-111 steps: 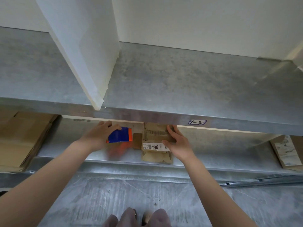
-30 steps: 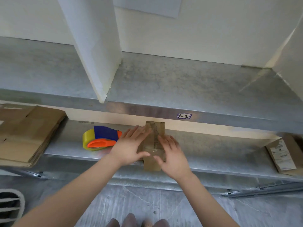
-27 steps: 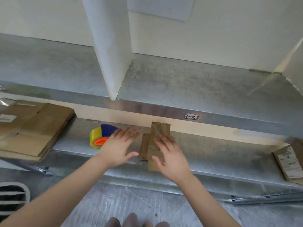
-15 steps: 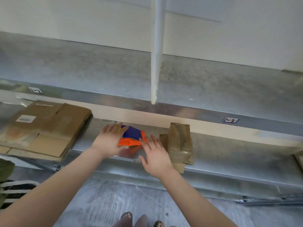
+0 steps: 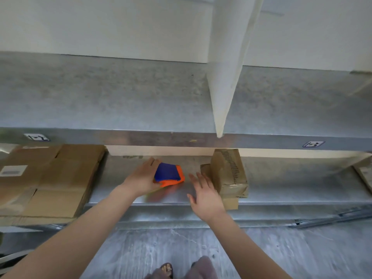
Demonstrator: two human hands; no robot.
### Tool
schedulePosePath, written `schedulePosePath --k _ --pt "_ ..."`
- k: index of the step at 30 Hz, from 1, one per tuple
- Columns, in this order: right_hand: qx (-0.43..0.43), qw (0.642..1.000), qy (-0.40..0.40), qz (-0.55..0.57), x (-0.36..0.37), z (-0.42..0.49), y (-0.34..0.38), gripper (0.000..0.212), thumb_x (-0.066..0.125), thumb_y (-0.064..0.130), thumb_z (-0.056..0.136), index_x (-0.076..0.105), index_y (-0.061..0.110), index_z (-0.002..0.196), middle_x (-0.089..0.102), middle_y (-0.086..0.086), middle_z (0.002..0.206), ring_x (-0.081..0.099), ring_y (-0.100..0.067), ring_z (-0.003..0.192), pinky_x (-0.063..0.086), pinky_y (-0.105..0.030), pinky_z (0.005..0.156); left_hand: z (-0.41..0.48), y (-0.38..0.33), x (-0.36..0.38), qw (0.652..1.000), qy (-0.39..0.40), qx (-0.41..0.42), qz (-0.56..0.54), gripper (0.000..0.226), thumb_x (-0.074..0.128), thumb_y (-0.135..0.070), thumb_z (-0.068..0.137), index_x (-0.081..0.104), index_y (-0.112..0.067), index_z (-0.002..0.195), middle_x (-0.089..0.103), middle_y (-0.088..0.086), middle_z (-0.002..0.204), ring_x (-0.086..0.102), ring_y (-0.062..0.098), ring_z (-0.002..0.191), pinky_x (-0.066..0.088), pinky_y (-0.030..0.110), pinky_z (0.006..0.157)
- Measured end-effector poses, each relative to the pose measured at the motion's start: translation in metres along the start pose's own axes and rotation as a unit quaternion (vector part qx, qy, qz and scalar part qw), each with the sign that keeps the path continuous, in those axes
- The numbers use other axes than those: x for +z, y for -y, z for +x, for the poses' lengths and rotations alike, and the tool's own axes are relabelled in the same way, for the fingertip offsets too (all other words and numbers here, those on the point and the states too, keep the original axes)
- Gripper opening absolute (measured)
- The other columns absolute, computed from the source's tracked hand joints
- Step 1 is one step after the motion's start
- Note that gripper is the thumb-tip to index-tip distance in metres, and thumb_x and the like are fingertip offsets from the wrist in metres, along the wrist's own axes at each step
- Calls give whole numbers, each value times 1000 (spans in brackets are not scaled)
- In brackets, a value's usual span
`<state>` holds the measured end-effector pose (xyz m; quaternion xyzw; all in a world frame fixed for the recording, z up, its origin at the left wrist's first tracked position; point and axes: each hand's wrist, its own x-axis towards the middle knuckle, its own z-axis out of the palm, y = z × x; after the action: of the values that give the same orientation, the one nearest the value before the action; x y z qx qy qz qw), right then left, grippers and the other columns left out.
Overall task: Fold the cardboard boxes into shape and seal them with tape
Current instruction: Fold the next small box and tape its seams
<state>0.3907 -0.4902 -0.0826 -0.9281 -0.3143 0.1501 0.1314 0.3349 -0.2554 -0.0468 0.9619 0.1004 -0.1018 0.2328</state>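
Note:
A small brown cardboard box (image 5: 229, 173), folded up and taped, stands on the lower metal shelf (image 5: 291, 190) right of centre. My left hand (image 5: 142, 178) grips a blue and orange tape dispenser (image 5: 169, 175) on the same shelf, its left end hidden under my palm. My right hand (image 5: 205, 196) hovers between dispenser and box with its fingers spread and straight, holding nothing, just left of the box.
A stack of flattened cardboard boxes (image 5: 50, 180) lies on the shelf at the left. Another flat box with a label (image 5: 364, 176) shows at the far right edge. An upper metal shelf (image 5: 141, 101) with a white divider (image 5: 227, 67) overhangs. Grey floor lies below.
My hands left the taped box. The left hand went left to the tape dispenser and took hold of it. The right hand came off the box and now hovers beside it.

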Motion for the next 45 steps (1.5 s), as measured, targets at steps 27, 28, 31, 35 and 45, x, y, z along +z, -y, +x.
schedulePosePath --k 27,28,31,35,45 --pt "-13 981 -36 193 -54 -5 3 58 63 21 91 41 19 144 54 -8 137 51 -23 126 39 -28 100 -68 -43 -84 961 -137 234 63 57 65 -24 75 50 -29 131 56 -8 117 51 13 108 35 28 99" --pt "-12 979 -40 200 -57 -6 3 55 62 20 91 43 18 143 55 -8 136 52 -24 125 40 -29 100 -66 -47 -87 959 -137 240 67 58 68 -26 76 49 -30 131 56 -9 118 51 13 109 34 27 100" --pt "-8 972 -46 229 -65 -10 3 46 53 13 94 46 14 139 57 -7 133 54 -25 121 42 -29 96 -62 -60 -93 954 -133 256 77 63 76 -28 76 48 -33 132 55 -11 120 51 13 109 35 25 97" --pt "18 928 -15 372 -72 -16 2 41 43 15 98 46 29 136 58 9 129 56 -11 116 45 -33 102 -63 -78 -99 951 -142 269 58 57 68 -27 76 53 -28 131 57 -8 120 51 13 109 36 20 94" --pt "81 894 -82 433 -74 -17 -10 10 53 17 96 62 22 96 70 -4 91 67 -22 88 56 -31 81 -51 -82 -95 961 -120 245 46 53 54 -39 77 48 -36 130 55 -12 121 54 15 109 46 31 90"
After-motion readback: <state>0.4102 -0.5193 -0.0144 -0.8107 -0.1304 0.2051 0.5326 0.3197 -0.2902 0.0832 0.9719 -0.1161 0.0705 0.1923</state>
